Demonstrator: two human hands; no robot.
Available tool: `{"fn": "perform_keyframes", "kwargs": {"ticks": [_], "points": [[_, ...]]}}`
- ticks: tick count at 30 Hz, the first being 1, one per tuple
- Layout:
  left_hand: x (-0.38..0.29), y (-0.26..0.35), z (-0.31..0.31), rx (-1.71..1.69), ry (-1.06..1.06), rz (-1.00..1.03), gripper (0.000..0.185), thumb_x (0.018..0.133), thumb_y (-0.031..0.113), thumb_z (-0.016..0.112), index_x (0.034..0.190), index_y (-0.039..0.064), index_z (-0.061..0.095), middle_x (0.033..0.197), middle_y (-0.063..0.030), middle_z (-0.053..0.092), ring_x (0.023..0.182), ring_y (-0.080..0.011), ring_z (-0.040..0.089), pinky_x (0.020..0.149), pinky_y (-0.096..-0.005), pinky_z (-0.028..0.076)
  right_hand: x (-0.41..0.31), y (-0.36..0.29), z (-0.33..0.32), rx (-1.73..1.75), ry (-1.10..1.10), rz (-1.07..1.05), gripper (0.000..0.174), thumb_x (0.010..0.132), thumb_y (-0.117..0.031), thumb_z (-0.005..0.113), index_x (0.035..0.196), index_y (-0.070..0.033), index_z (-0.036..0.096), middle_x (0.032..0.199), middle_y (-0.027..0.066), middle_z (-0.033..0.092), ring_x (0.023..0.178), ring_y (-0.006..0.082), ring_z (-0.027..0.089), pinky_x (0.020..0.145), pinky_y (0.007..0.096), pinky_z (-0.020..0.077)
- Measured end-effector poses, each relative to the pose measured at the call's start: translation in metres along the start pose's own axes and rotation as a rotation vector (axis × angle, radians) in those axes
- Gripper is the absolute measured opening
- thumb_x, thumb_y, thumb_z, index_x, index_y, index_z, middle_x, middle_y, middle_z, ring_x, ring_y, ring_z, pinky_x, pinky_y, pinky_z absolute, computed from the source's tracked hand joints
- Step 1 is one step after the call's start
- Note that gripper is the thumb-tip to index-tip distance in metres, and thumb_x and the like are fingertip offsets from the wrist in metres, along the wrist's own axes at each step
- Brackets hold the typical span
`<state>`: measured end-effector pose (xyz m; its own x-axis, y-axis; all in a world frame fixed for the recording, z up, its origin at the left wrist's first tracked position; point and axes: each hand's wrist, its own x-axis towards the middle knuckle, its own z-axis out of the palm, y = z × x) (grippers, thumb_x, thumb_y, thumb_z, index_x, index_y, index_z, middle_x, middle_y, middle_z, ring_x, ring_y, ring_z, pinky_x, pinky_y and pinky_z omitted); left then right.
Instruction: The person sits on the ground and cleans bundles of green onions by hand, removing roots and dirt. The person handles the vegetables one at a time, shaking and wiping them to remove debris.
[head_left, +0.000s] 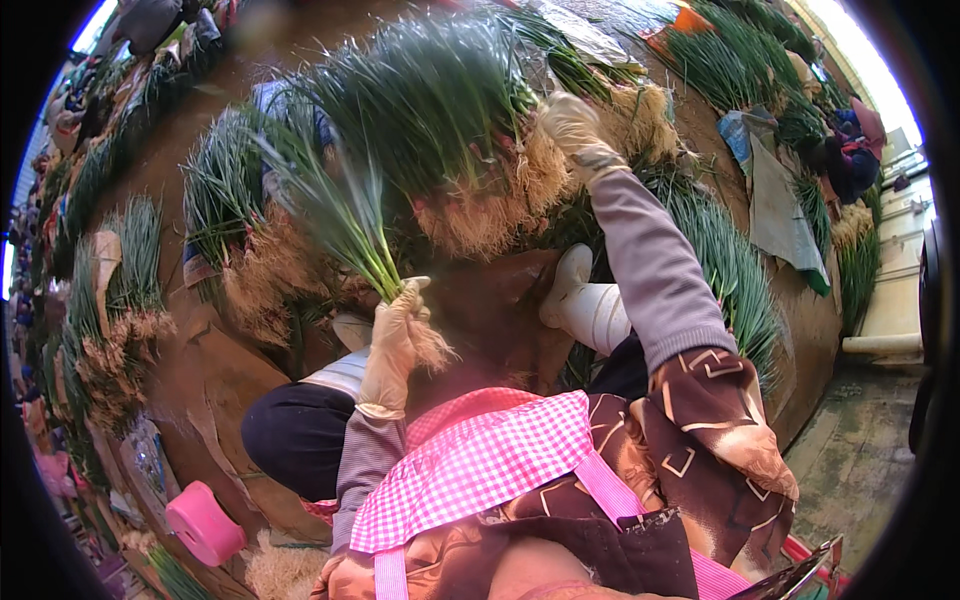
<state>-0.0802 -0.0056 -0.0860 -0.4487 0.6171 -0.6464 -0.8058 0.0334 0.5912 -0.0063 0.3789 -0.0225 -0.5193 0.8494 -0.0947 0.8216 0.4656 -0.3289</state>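
Note:
My left hand (394, 341), in a pale rubber glove, is closed around the lower stems of a small bunch of green onions (367, 255). Their leaves point up and to the left, and the pale roots hang below my fist. My right hand (574, 135), gloved too, is stretched forward to the right end of a large heap of green onions (435, 112), at its reddish bulbs and roots. Blur and the glove hide whether its fingers are closed on any stems. The heap's fringe of roots (472, 221) faces me.
A smaller pile of green onions (225, 180) lies left of the heap, and more (720, 247) lie beyond my right arm. White boots (592, 307) stand on the brown floor. A pink plastic stool (205, 523) is at lower left. A person (855, 154) is at far right.

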Motion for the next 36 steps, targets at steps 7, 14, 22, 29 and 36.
{"fn": "perform_keyframes", "kwargs": {"ticks": [7, 14, 22, 29, 36], "points": [[-0.004, 0.003, -0.002, -0.041, -0.13, 0.164, 0.014, 0.086, 0.016, 0.066, 0.093, 0.005, 0.061, 0.069, -0.0012, 0.055, 0.061, -0.0146, 0.057, 0.046, -0.0264, 0.049, -0.075, -0.014, 0.034, 1.377, -0.508, -0.069, 0.017, 0.083, -0.011, 0.061, 0.095, 0.001, 0.063, 0.081, 0.0085, 0.065, 0.065, 0.0167, 0.061, 0.065, 0.0291, 0.0516], [-0.004, 0.008, 0.008, -0.02, -0.048, 0.218, 0.013, 0.087, 0.016, 0.065, 0.095, 0.008, 0.058, 0.095, -0.0139, 0.068, 0.082, -0.0249, 0.068, 0.054, -0.0316, 0.054, -0.179, -0.063, 0.118, 1.338, -0.175, -0.099, 0.019, 0.09, -0.016, 0.057, 0.099, 0.001, 0.057, 0.09, 0.0117, 0.064, 0.078, 0.0215, 0.062, 0.069, 0.032, 0.0481], [-0.004, 0.006, 0.006, 0.005, -0.117, 0.215, 0.011, 0.081, 0.005, 0.07, 0.078, 0.006, 0.06, 0.071, -0.0008, 0.06, 0.057, -0.0091, 0.052, 0.05, -0.0218, 0.044, -0.234, -0.104, 0.121, 1.512, -0.505, 0.27, 0.024, 0.095, -0.025, 0.053, 0.093, -0.003, 0.063, 0.081, 0.0001, 0.062, 0.07, 0.0077, 0.056, 0.064, 0.0271, 0.047], [-0.011, 0.003, 0.01, -0.004, -0.128, 0.241, 0.008, 0.082, 0.006, 0.069, 0.082, 0.004, 0.061, 0.067, -0.001, 0.056, 0.059, -0.0098, 0.054, 0.053, -0.0235, 0.049, -0.218, -0.115, 0.13, 1.897, -0.662, 0.755, 0.032, 0.097, -0.029, 0.048, 0.098, 0.002, 0.057, 0.07, 0.0032, 0.056, 0.05, 0.0116, 0.043, 0.048, 0.0227, 0.0433], [-0.012, -0.001, -0.01, -0.177, -0.271, 0.051, 0.009, 0.086, 0.013, 0.065, 0.088, 0.005, 0.061, 0.075, -0.0035, 0.06, 0.062, -0.0116, 0.054, 0.051, -0.0223, 0.044, -0.193, -0.104, 0.119, 1.903, -0.858, 0.471, 0.027, 0.096, -0.026, 0.046, 0.102, -0.003, 0.059, 0.07, -0.0004, 0.055, 0.048, 0.0064, 0.036, 0.043, 0.019, 0.0348]]}}
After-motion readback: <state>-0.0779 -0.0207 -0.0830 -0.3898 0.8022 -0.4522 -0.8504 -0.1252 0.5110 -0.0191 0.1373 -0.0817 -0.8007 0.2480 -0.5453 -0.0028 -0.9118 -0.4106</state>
